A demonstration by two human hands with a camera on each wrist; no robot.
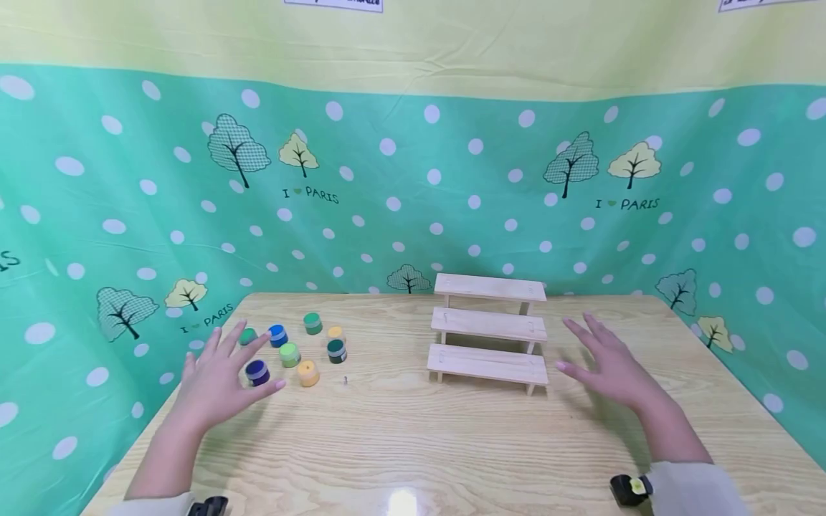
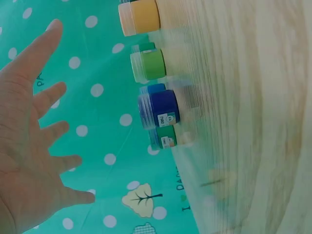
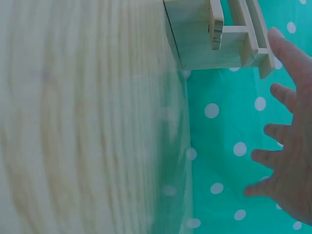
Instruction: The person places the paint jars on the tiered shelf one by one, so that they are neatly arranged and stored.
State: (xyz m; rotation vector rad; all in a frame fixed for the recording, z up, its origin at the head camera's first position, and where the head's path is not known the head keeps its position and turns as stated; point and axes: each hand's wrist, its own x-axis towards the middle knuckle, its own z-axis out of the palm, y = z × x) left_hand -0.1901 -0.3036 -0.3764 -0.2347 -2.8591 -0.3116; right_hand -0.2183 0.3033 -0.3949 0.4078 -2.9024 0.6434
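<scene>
My left hand (image 1: 216,383) hovers with spread fingers over the left side of the table, holding nothing. Close to it stand several small paint jars: a dark purple jar (image 1: 257,373), a blue jar (image 1: 278,335), a light green jar (image 1: 290,355), a yellow-orange jar (image 1: 307,373) and a dark green jar (image 1: 336,351). In the left wrist view the purple jar (image 2: 165,108) shows a white label. My right hand (image 1: 616,369), also spread and holding nothing, is raised just right of a three-tier wooden stand (image 1: 488,325). That stand (image 3: 200,36) is apart from the fingers in the right wrist view.
A wood-grain table (image 1: 387,437) carries everything. Behind it and along both sides hangs a green polka-dot cloth (image 1: 387,179). Another green jar (image 1: 312,323) stands farther back, and a tiny object (image 1: 345,380) lies right of the jars. Both wrists wear black devices.
</scene>
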